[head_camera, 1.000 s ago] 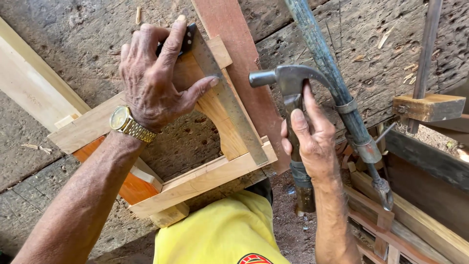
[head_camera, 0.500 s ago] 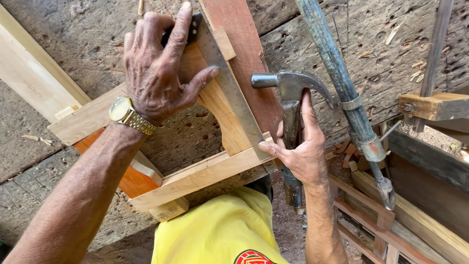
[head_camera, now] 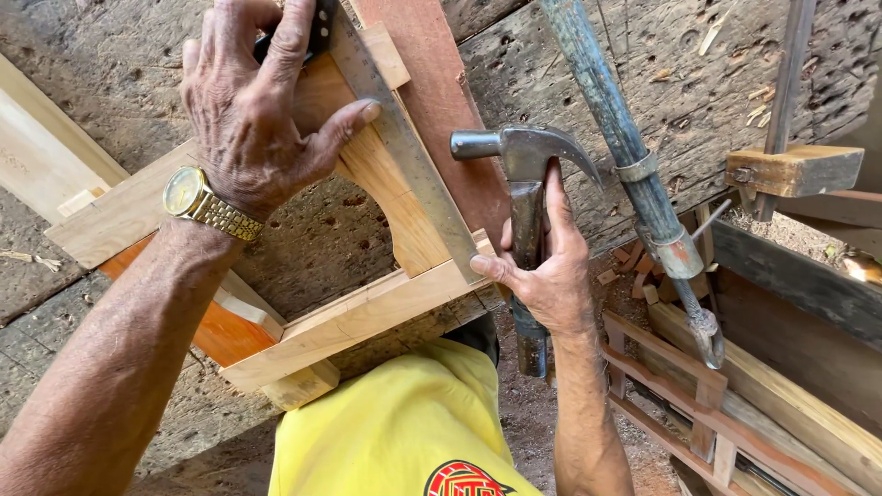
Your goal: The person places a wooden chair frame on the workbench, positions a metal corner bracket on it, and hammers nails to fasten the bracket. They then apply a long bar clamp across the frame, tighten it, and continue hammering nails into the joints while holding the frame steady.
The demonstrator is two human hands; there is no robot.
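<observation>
While the left hand (head_camera: 253, 110) is pressing flat on a metal ruler (head_camera: 404, 147) laid along the wooden frame (head_camera: 358, 317) on the workbench (head_camera: 698, 101), the right hand (head_camera: 542, 271) is gripping a claw hammer (head_camera: 525, 211) just beside the frame's corner.

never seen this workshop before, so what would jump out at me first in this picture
Probably the left hand with its gold wristwatch, pressing a metal square flat against the pale wooden frame at centre. Just right of it, the right hand holds a claw hammer by the handle, thumb touching the frame's corner. A yellow shirt fills the bottom.
</observation>
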